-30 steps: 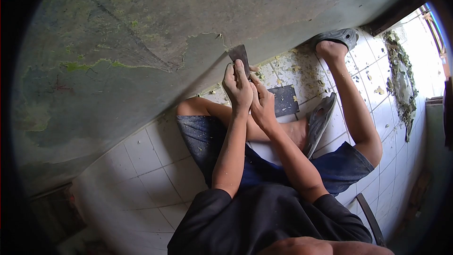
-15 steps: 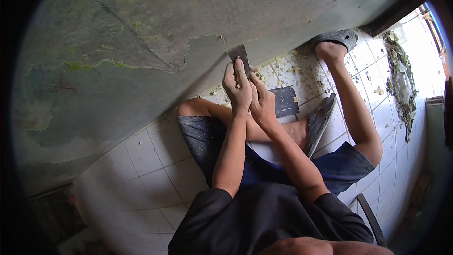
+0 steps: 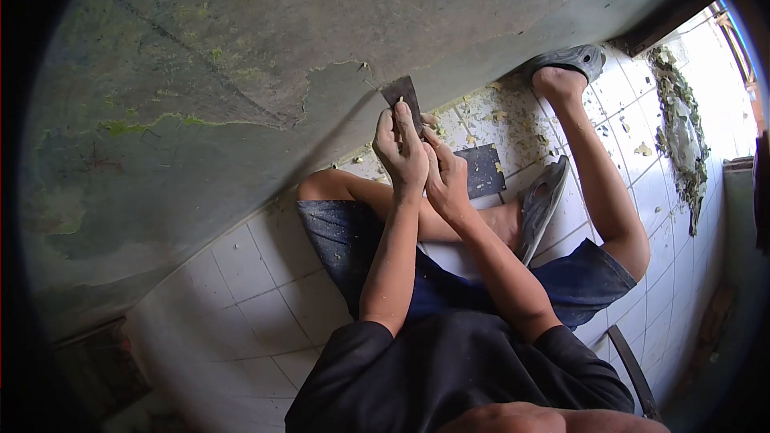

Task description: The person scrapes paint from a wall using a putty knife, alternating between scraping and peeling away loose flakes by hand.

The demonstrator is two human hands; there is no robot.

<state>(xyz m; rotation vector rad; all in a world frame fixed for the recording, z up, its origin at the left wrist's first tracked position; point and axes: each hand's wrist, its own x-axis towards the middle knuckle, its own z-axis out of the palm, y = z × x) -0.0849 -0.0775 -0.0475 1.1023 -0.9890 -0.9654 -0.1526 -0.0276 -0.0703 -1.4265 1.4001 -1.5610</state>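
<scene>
In the head view, a dark, flat scraper blade [image 3: 403, 93] points up against the painted wall [image 3: 265, 156], close to a ragged edge of peeling paint. My left hand [image 3: 403, 152] is closed around it, thumb pressed along the flat of the blade. Just to the right, my right hand [image 3: 449, 179] is also closed on the scraper, its fingers against the lower side. Both hands hide the scraper's lower end. Pale dust coats the fingers.
Paint flakes [image 3: 513, 116] litter the white tiled floor [image 3: 277, 289] along the wall's foot. A dark flat sheet [image 3: 483, 170] lies beyond my right hand. My legs are bent, with grey clogs [image 3: 573, 62] on the feet. A heap of debris [image 3: 682, 140] lies at the right.
The view has shifted slightly, with the wall's peeling edge moving left in the picture. The blade now sits a little farther from that edge; both hands keep their hold.
</scene>
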